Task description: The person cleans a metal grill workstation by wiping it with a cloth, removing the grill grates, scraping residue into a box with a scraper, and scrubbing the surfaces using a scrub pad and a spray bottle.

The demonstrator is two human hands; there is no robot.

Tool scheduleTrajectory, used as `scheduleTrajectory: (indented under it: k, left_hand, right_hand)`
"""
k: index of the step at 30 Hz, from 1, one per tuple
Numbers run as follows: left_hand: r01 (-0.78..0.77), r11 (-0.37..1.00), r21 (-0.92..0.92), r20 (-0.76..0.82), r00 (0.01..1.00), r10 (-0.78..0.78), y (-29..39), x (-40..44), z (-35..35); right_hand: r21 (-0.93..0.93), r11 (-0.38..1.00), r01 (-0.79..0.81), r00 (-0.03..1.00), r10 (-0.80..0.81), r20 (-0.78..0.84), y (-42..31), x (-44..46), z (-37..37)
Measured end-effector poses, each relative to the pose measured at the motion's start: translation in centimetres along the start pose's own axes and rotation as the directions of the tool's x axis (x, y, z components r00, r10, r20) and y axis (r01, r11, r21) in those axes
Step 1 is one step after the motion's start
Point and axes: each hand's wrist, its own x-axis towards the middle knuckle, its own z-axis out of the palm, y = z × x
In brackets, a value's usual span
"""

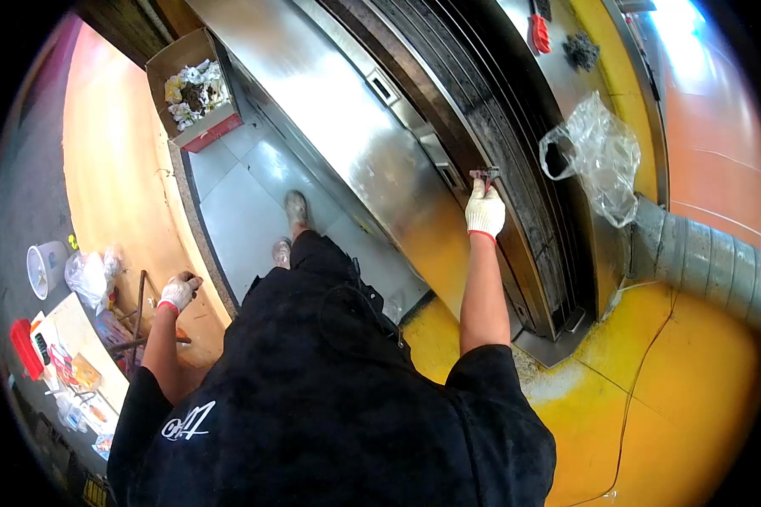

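Note:
My right hand [485, 211], in a white knit glove with a red cuff, is closed on a small scraper-like tool [484, 173]. The tool's head lies at the edge of the dark grooved metal unit [516, 144]. My left hand [180, 291], in a soiled white glove, hangs at the left beside the orange-lit surface [114, 152]. Its fingers are curled, and a small dark thing shows at the fingertips, too small to make out. Between my hands a steel panel [313, 101] runs diagonally.
A cardboard box [216, 127] of crumpled paper stands at the upper left. A plastic bag [600, 156] and a ribbed duct [693, 253] are at the right. A red-handled brush [539, 34] and steel wool [581, 52] lie at the top. A cable [630, 406] crosses the yellow surface.

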Motion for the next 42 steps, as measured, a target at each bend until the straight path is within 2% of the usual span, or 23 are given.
scheduleTrajectory:
  k: [3,8,9,12,14,16,18,19,22,23,26,28,32,34,35,36,40,42]
  left_hand:
    - [-0.067,0.993,0.101,0.002,0.998,0.067,3.8,2.7,-4.3]
    - [-0.134,0.988,0.070,-0.024,0.990,0.136,9.8,6.0,-11.5]
    - [-0.106,0.991,0.078,0.002,0.994,0.106,10.3,6.8,-12.6]
    - [-0.052,0.997,0.054,0.020,0.999,0.051,9.8,9.5,-15.6]
    - [-0.067,0.991,0.120,0.051,0.997,0.061,8.9,11.0,-18.1]
    - [-0.053,0.990,0.134,0.056,0.997,0.046,8.6,12.0,-20.7]
    - [-0.027,0.995,0.092,0.053,0.998,0.022,8.5,13.4,-23.7]
    - [-0.023,0.997,0.071,0.059,0.998,0.019,8.1,14.0,-25.5]
    - [-0.033,0.983,0.182,0.038,0.999,0.026,8.1,16.0,-30.9]
    - [-0.049,0.984,0.170,0.037,0.998,0.043,7.6,16.8,-32.9]
    - [-0.067,0.978,0.200,0.079,0.995,0.052,4.3,20.7,-38.5]
    - [-0.030,0.984,0.177,0.057,0.998,0.021,4.2,21.0,-42.0]
    - [-0.038,0.976,0.212,0.061,0.998,0.026,1.6,22.3,-47.4]
    - [-0.019,0.990,0.137,0.065,0.998,0.010,1.2,22.7,-48.9]
    - [-0.023,0.996,0.082,0.070,0.997,0.017,1.5,22.4,-49.4]
    - [-0.036,0.995,0.091,0.060,0.998,0.030,2.0,22.1,-49.8]
    - [-0.058,0.998,0.030,0.015,0.998,0.058,2.4,20.8,-48.2]
    - [-0.023,0.999,-0.032,0.019,1.000,0.024,1.5,20.2,-46.0]
  right_hand:
    - [0.038,0.999,0.032,0.998,-0.030,-0.055,-3.5,0.5,1.2]
    - [0.033,0.999,0.007,0.996,-0.005,-0.086,-8.6,1.0,1.5]
    - [0.023,1.000,-0.006,0.998,0.007,-0.054,-9.5,1.1,1.3]
    - [-0.003,1.000,0.000,1.000,0.000,-0.024,-12.8,1.7,1.4]
    - [0.063,0.998,-0.003,0.998,0.007,-0.067,-15.3,1.6,1.4]
    - [0.009,1.000,0.010,0.996,-0.009,-0.084,-17.7,1.8,1.8]
    - [0.046,0.997,0.059,0.992,-0.054,-0.116,-21.1,2.0,1.8]
    - [0.020,0.998,0.055,0.996,-0.054,-0.076,-22.9,2.3,1.7]
    - [0.023,0.998,-0.055,0.997,0.056,-0.058,-26.5,2.8,2.6]
    - [0.049,0.998,-0.028,0.995,0.032,-0.091,-27.6,2.7,3.0]
    - [-0.071,0.992,-0.106,0.994,0.104,-0.033,-32.2,2.5,1.5]
    - [-0.084,0.989,-0.125,0.991,0.121,-0.055,-33.7,2.0,1.7]
    - [0.022,0.977,-0.213,0.975,0.214,-0.056,-34.9,1.4,1.9]
    - [0.029,0.969,-0.244,0.965,0.246,-0.095,-35.1,1.3,2.0]
    - [-0.001,0.977,-0.213,0.975,0.213,-0.068,-34.5,1.3,1.9]
    - [0.015,0.975,-0.221,0.972,0.221,-0.074,-33.7,1.3,1.5]
    - [0.060,0.983,-0.174,0.984,0.176,-0.022,-28.1,1.2,-0.2]
    - [-0.028,0.989,-0.143,0.989,0.144,0.022,-24.8,1.1,-0.7]
